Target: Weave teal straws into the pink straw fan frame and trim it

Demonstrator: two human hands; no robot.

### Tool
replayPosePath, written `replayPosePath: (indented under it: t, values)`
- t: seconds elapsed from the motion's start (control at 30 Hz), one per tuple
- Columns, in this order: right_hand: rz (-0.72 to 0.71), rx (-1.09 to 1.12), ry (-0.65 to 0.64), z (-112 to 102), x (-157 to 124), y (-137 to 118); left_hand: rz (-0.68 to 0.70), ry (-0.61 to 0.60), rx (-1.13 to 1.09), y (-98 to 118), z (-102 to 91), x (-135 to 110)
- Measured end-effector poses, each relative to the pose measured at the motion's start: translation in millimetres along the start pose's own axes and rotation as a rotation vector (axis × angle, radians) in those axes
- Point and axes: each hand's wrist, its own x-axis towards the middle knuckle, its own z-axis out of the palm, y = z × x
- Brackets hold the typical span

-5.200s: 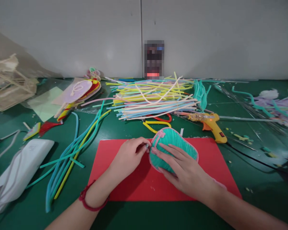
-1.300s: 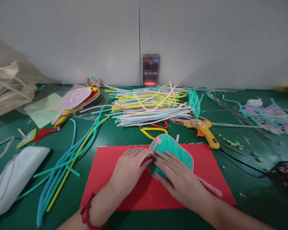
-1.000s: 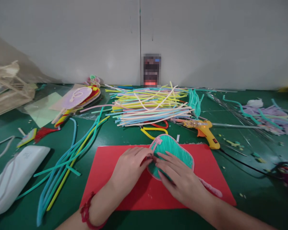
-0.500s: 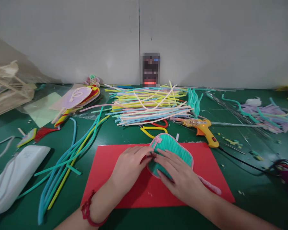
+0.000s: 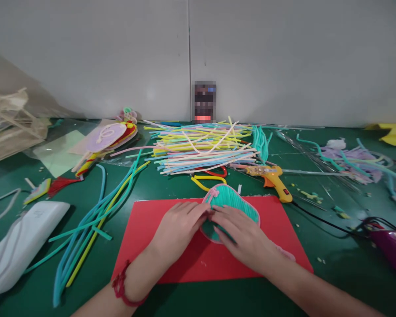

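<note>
A green hand fan (image 5: 242, 206) with a pink fuzzy rim lies on a red sheet (image 5: 141, 246). A small pink knot (image 5: 214, 192) sits near its upper left edge, and its pink handle (image 5: 285, 253) shows partly beyond my right wrist. My left hand (image 5: 181, 226) is closed in a pinch at the fan's left edge. My right hand (image 5: 240, 235) rests across the fan, fingers bent round towards the left fingertips. The two sets of fingertips meet at the fan's left side; whatever small piece is between them is hidden.
Behind the sheet lies a heap of coloured pipe cleaners (image 5: 204, 152). A yellow glue gun (image 5: 279, 182) rests at right, its black cord trailing to a purple object (image 5: 391, 244). Loose stems (image 5: 95, 220), a white device (image 5: 29, 246) and a lilac fan (image 5: 107, 136) are at left.
The view has shifted slightly, so things on the right appear further left. Both hands keep their hold at the fan's left edge, with hardly any movement of the fingers.
</note>
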Motion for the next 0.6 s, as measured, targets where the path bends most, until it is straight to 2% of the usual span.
replayPosePath:
  t: [0.1, 0.17, 0.3, 0.37, 0.47, 0.53, 0.6]
  values:
    - [0.024, -0.087, 0.126, -3.5, 1.5, 12.3, 0.089, 0.072, 0.005, -2.1, -0.6, 1.7]
    - [0.14, -0.219, 0.227, -10.2, 3.9, 22.9, 0.095, 0.112, -0.027, -3.8, -1.6, 3.5]
    - [0.318, -0.338, 0.26, -36.5, 3.6, 47.8, -0.049, 0.104, -0.109, -9.6, -1.9, 7.0]
    - [0.461, -0.453, 0.27, -51.3, -3.3, 61.7, -0.142, 0.12, -0.14, -13.8, -0.6, 7.9]
    - [0.766, -0.575, 0.068, -65.4, -20.2, 83.5, -0.227, 0.147, -0.099, -19.2, 2.3, 7.8]
    - [0.963, -0.539, -0.09, -68.1, -31.3, 97.3, -0.276, 0.149, -0.027, -20.6, 4.1, 7.3]
    - [1.005, -0.436, -0.149, -67.5, -38.7, 108.8, -0.313, 0.141, 0.016, -20.2, 5.7, 6.9]
